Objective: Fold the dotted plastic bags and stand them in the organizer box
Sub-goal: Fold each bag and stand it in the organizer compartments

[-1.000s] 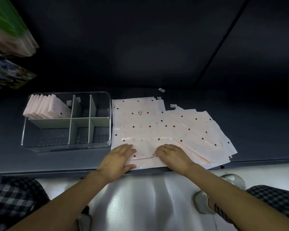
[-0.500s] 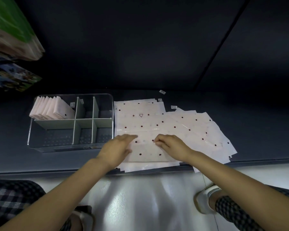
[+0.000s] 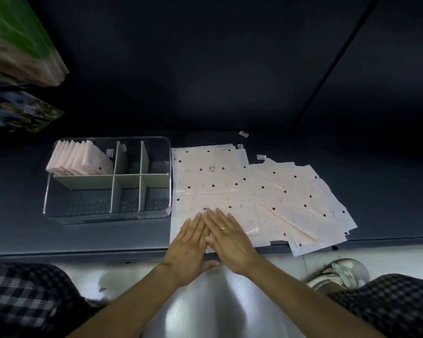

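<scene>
Item: pale pink plastic bag with dark brown dots [image 3: 205,186], topmost of a fanned pile of like bags [image 3: 303,198] lying flat on the dark grey shelf [image 3: 388,191], just right of the clear plastic organizer box with grey-green dividers [image 3: 108,213]. Orientation: long axis runs from the near shelf edge toward the back wall; the small triangle mark sits at the far end, and the near end lies under the hands. Left hand [image 3: 188,250] and right hand [image 3: 230,242]: both flat, fingers straight and together, pressing the near part of the bag, fingertips overlapping at the middle; neither holds anything. Step in hand, by judgement: creasing a first fold across the bag's near end. Next move likely calls for sweeping the palms outward to set the crease, then folding again until the packet matches the folded pink bags [image 3: 81,159] standing in the box's far-left compartment. Remaining compartments appear unfilled.
</scene>
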The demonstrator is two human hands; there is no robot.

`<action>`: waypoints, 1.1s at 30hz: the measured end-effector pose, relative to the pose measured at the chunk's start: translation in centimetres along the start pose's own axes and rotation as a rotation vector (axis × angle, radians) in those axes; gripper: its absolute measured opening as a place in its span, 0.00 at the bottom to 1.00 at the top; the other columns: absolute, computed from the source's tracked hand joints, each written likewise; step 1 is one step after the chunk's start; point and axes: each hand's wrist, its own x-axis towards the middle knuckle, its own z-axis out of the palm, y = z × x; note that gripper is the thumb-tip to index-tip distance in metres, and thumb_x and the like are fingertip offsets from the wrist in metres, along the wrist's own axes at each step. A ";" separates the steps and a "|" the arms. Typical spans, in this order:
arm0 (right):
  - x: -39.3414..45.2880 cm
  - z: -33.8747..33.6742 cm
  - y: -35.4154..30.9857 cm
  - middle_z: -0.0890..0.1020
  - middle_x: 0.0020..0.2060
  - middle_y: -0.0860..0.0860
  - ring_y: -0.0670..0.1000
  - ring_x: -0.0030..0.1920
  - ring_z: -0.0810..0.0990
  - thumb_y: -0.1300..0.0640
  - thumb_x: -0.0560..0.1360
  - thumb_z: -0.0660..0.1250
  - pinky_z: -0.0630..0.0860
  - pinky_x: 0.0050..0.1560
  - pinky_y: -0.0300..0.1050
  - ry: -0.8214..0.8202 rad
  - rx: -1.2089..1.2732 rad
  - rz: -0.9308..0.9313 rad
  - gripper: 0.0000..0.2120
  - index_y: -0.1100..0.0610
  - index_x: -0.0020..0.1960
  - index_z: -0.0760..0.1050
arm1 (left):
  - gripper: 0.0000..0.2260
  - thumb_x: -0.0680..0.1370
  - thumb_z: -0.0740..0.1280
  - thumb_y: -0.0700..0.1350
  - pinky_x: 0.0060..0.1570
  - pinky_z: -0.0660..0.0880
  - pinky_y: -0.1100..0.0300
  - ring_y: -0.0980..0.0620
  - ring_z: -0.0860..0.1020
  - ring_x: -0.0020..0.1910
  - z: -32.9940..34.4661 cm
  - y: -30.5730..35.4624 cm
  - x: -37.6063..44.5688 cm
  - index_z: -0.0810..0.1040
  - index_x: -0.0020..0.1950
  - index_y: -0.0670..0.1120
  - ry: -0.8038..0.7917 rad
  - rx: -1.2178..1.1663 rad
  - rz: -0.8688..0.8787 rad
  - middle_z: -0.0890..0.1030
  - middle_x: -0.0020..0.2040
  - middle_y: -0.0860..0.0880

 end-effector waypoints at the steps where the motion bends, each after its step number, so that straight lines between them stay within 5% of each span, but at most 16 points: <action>1: -0.3 0.5 0.3 0.38 0.73 0.41 0.46 0.75 0.36 0.42 0.81 0.41 0.32 0.73 0.44 -0.002 -0.019 0.026 0.28 0.51 0.77 0.41 | 0.40 0.77 0.45 0.69 0.70 0.27 0.50 0.44 0.26 0.71 0.2 -0.2 0.0 0.29 0.73 0.43 -0.005 -0.005 -0.003 0.27 0.72 0.45; 6: -2.8 0.8 3.9 0.34 0.73 0.43 0.50 0.74 0.31 0.35 0.75 0.36 0.31 0.73 0.48 -0.040 -0.180 0.102 0.33 0.50 0.73 0.31 | 0.40 0.75 0.45 0.70 0.74 0.39 0.46 0.40 0.36 0.74 1.4 -2.0 -1.4 0.38 0.76 0.45 0.080 0.035 0.019 0.37 0.76 0.41; 10: -4.2 -0.3 6.5 0.33 0.72 0.46 0.48 0.73 0.31 0.36 0.78 0.42 0.29 0.72 0.42 -0.094 -0.232 0.130 0.34 0.54 0.75 0.33 | 0.40 0.74 0.39 0.71 0.72 0.31 0.46 0.43 0.29 0.72 1.6 -2.9 -1.8 0.31 0.75 0.48 0.014 0.022 0.019 0.29 0.74 0.43; 13: -4.4 -1.8 6.9 0.49 0.76 0.52 0.52 0.76 0.51 0.44 0.80 0.54 0.48 0.76 0.46 -0.028 -0.206 0.057 0.32 0.60 0.76 0.51 | 0.35 0.75 0.40 0.70 0.71 0.34 0.45 0.41 0.36 0.75 0.8 -2.3 -1.4 0.37 0.77 0.53 0.037 0.020 -0.007 0.38 0.77 0.40; 16: -3.9 -3.7 6.6 0.70 0.69 0.58 0.55 0.68 0.72 0.56 0.74 0.70 0.74 0.62 0.45 0.041 -0.243 -0.011 0.29 0.62 0.71 0.66 | 0.31 0.77 0.47 0.67 0.73 0.36 0.46 0.41 0.43 0.76 -0.2 -1.2 -0.4 0.45 0.77 0.58 0.011 -0.008 -0.070 0.46 0.77 0.39; 19: -3.3 -4.8 6.4 0.64 0.73 0.58 0.54 0.72 0.64 0.70 0.73 0.61 0.68 0.67 0.46 -0.064 -0.346 -0.079 0.34 0.59 0.76 0.54 | 0.31 0.78 0.51 0.66 0.74 0.41 0.47 0.45 0.47 0.76 -1.0 -0.1 0.4 0.53 0.76 0.53 0.030 0.003 -0.093 0.53 0.76 0.42; 21: -2.8 -5.6 6.6 0.77 0.63 0.57 0.54 0.63 0.75 0.68 0.67 0.69 0.75 0.58 0.44 -0.029 -0.352 -0.151 0.31 0.56 0.69 0.69 | 0.30 0.78 0.54 0.64 0.74 0.43 0.49 0.48 0.50 0.76 -1.3 0.6 0.9 0.57 0.75 0.49 0.051 -0.007 -0.078 0.56 0.75 0.44; 23: -2.7 -6.8 6.1 0.84 0.44 0.51 0.50 0.48 0.82 0.61 0.59 0.78 0.77 0.45 0.38 0.076 -0.330 -0.184 0.18 0.53 0.49 0.82 | 0.27 0.79 0.56 0.61 0.74 0.47 0.53 0.51 0.57 0.74 -1.7 1.1 1.3 0.61 0.73 0.48 0.094 -0.041 -0.064 0.60 0.74 0.47; 26: -2.0 -8.2 5.4 0.82 0.49 0.51 0.49 0.58 0.75 0.57 0.74 0.67 0.71 0.57 0.42 0.080 -0.069 -0.105 0.08 0.55 0.52 0.81 | 0.18 0.80 0.58 0.56 0.65 0.61 0.59 0.49 0.69 0.65 -2.6 1.7 1.7 0.70 0.66 0.49 0.185 -0.113 -0.078 0.71 0.66 0.50; 29: -1.3 -9.9 4.6 0.80 0.50 0.50 0.47 0.59 0.72 0.59 0.74 0.66 0.71 0.58 0.45 0.113 0.315 0.101 0.09 0.54 0.53 0.79 | 0.12 0.81 0.56 0.52 0.43 0.65 0.58 0.47 0.75 0.51 -4.6 2.0 1.8 0.77 0.51 0.48 0.270 -0.234 -0.166 0.79 0.51 0.49; 33: -1.1 -11.7 3.1 0.74 0.60 0.45 0.44 0.63 0.70 0.55 0.75 0.69 0.67 0.61 0.40 0.366 0.821 0.342 0.24 0.52 0.69 0.66 | 0.19 0.80 0.63 0.47 0.31 0.59 0.57 0.49 0.65 0.31 -8.0 1.6 1.8 0.67 0.29 0.49 0.295 -0.949 -0.386 0.66 0.27 0.51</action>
